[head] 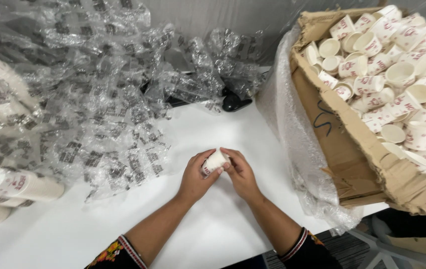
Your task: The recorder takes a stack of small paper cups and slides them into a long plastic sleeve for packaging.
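A small white paper cup with a red print lies sideways between both hands, just above the white table. My left hand wraps its lower side, thumb over the top. My right hand grips the other end, fingers curled at the rim. Both forearms come up from the bottom edge, with dark patterned sleeves at the elbows.
A torn cardboard box lined with bubble wrap, at the right, holds several loose paper cups. Crumpled clear plastic sleeves pile across the left and back. Stacked cups in plastic lie at the far left. A black object sits behind.
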